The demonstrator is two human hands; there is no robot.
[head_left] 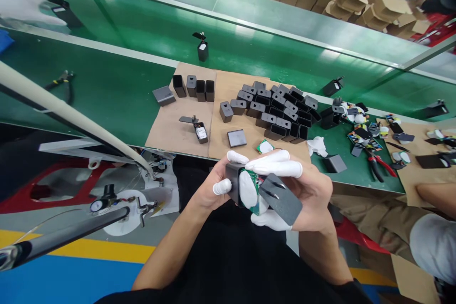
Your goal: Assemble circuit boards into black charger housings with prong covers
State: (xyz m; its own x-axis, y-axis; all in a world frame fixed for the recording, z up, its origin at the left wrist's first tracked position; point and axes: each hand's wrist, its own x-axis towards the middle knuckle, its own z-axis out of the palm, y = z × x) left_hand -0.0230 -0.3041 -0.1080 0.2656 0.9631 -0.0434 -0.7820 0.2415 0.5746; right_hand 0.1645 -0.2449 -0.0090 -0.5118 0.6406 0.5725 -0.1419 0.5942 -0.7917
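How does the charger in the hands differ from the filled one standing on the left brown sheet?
The held charger is between the left hand and right hand, mouth sideways; the sheet charger stands mouth up.
The held charger's green circuit board sticks out of its housing; the sheet charger shows white material at its mouth.
Both have black housings, mouths not covered by their black plates.

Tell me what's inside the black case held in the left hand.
At the mouth of the black case in the left hand, a green circuit board with a white patch shows. Anything deeper, including how far the board reaches, is hidden by the case's walls.
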